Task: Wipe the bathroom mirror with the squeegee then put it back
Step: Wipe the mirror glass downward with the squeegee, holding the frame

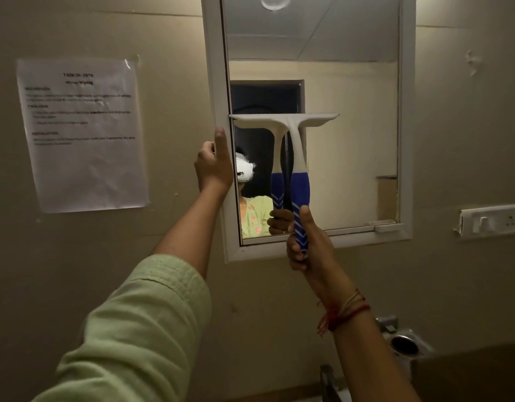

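Note:
A white-framed mirror [352, 126] hangs on the beige wall. My right hand [308, 242] grips the blue, white-striped handle of a white squeegee [297, 152], held upright. Its blade lies level against the glass at about mid height, on the mirror's left half, reaching the left frame. My left hand [214, 163] grips the mirror's left frame [218, 91], thumb pointing up along the frame. The squeegee, my hand and a person in a green top are reflected in the glass.
A printed paper sheet [82, 134] is taped to the wall left of the mirror. A white switch and socket plate [492, 219] sits to the right. Below right is a metal holder [404, 343], with a tap [328, 381] at the bottom edge.

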A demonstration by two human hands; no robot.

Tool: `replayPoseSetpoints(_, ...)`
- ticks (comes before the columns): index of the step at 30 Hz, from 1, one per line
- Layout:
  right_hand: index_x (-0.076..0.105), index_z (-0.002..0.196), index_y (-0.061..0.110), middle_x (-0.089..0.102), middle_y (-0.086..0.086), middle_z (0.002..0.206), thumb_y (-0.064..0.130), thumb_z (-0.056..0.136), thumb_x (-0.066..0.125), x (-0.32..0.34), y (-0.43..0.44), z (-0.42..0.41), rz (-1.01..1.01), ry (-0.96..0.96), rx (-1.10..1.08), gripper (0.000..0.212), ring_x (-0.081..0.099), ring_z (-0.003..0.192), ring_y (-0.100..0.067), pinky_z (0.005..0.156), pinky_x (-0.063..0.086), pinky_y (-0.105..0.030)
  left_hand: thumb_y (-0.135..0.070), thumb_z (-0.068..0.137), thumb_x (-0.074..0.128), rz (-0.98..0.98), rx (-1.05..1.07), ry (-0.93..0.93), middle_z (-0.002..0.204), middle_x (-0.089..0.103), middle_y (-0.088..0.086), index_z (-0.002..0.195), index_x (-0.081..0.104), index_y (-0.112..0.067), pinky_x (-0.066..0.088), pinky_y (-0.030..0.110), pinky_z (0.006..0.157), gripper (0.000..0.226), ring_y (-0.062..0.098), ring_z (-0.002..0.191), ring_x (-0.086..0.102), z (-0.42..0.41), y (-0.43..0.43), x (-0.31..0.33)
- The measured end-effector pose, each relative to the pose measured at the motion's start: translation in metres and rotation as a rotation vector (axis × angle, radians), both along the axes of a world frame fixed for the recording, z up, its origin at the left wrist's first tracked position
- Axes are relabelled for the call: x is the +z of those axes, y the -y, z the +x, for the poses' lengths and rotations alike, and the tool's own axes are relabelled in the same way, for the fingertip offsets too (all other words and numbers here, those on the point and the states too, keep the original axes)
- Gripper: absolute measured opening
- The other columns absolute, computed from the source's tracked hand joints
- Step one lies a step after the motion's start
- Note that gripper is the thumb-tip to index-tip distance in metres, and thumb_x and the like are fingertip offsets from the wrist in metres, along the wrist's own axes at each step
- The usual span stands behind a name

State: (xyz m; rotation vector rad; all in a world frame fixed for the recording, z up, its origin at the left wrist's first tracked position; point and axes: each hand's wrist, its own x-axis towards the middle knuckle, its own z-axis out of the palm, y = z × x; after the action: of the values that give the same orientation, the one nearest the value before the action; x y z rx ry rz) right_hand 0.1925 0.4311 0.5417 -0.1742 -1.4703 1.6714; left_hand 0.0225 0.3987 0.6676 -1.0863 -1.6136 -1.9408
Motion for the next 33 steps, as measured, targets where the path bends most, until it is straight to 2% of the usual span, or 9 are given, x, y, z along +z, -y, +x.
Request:
replayPoseSetpoints(2,0.057,0.097,0.005,0.044,0.005,0.045,0.064,0.069,0.045,-0.002,0.001,-0.002,-0.009,0.011,-0.014,0.066,0.034,0.034,-0.004,0.034,0.027,-0.015,-0.052,0.094,0.029,-0.002,0.008,0.002,0.059,0.037,-0.004,0.059,0.032,-0.02,0.032,0.011,0.045,0.047,0.007,0.053,0.033,-0.001,-0.001,0.0)
replayPoseSetpoints(4,0.056,0.085,0.009,0.044,0.006,0.043,0.062,0.072,0.043,-0.006,0.0,-0.003,-0.01,0.003,-0.017,0.056,0.034,0.033,-0.004,0.034,0.027,-0.015,-0.051,0.094,0.03,0.0,0.002,0.004,0.058,0.036,-0.004,0.058,0.031,-0.02,0.031,0.002,0.045,0.047,0.006,0.053,0.033,-0.002,-0.001,0.0)
replayPoseSetpoints(6,0.055,0.083,0.011,0.044,0.006,0.042,0.059,0.077,0.04,-0.012,-0.001,-0.004,-0.011,-0.012,-0.01,0.051,0.034,0.033,-0.005,0.035,0.027,-0.015,-0.051,0.094,0.03,0.002,-0.002,0.007,0.058,0.036,-0.004,0.059,0.032,-0.019,0.03,0.0,0.045,0.047,0.006,0.053,0.033,-0.003,-0.002,0.0)
replayPoseSetpoints(11,0.051,0.07,0.014,0.045,0.006,0.043,0.06,0.075,0.04,-0.028,-0.004,-0.007,0.011,0.006,-0.012,0.048,0.035,0.035,-0.006,0.036,0.028,-0.016,-0.052,0.094,0.029,-0.012,0.0,0.019,0.059,0.038,-0.005,0.06,0.034,-0.02,0.029,0.016,0.046,0.047,0.006,0.054,0.035,-0.003,-0.002,0.0)
replayPoseSetpoints(15,0.05,0.065,0.016,0.044,0.007,0.043,0.061,0.074,0.041,-0.05,-0.005,-0.01,0.004,0.018,-0.039,0.047,0.036,0.036,-0.006,0.037,0.029,-0.016,-0.052,0.094,0.029,-0.014,0.002,0.016,0.06,0.039,-0.005,0.06,0.036,-0.021,0.032,0.01,0.044,0.046,0.006,0.054,0.036,-0.004,-0.003,0.0)
replayPoseSetpoints(19,0.05,0.065,0.017,0.043,0.007,0.043,0.065,0.069,0.044,-0.068,-0.006,-0.011,-0.007,0.051,-0.055,0.049,0.036,0.037,-0.006,0.038,0.03,-0.017,-0.053,0.093,0.028,-0.016,0.009,0.031,0.061,0.04,-0.005,0.06,0.035,-0.021,0.028,0.024,0.051,0.047,0.006,0.056,0.037,-0.006,-0.004,0.0)
replayPoseSetpoints(24,0.05,0.064,0.017,0.043,0.008,0.043,0.07,0.065,0.047,-0.081,-0.01,-0.009,-0.016,0.071,-0.049,0.053,0.035,0.037,-0.006,0.038,0.029,-0.018,-0.052,0.094,0.028,-0.022,0.02,0.035,0.061,0.04,-0.005,0.06,0.035,-0.021,0.028,0.022,0.05,0.047,0.006,0.056,0.037,-0.006,-0.005,0.0)
replayPoseSetpoints(27,0.05,0.061,0.018,0.042,0.008,0.043,0.084,0.05,0.055,-0.086,-0.01,-0.009,-0.017,0.073,-0.056,0.067,0.034,0.036,-0.006,0.038,0.028,-0.017,-0.052,0.094,0.029,-0.02,0.02,0.031,0.06,0.038,-0.006,0.059,0.034,-0.021,0.03,0.017,0.048,0.046,0.005,0.055,0.035,-0.004,-0.004,0.0)
replayPoseSetpoints(33,0.049,0.058,0.017,0.04,0.008,0.04,0.088,0.039,0.059,-0.099,-0.012,-0.007,-0.021,0.071,-0.078,0.073,0.032,0.035,-0.006,0.037,0.027,-0.016,-0.053,0.093,0.03,-0.017,0.029,0.055,0.06,0.038,-0.007,0.059,0.034,-0.022,0.027,0.026,0.05,0.047,0.005,0.055,0.035,-0.005,-0.005,0.001)
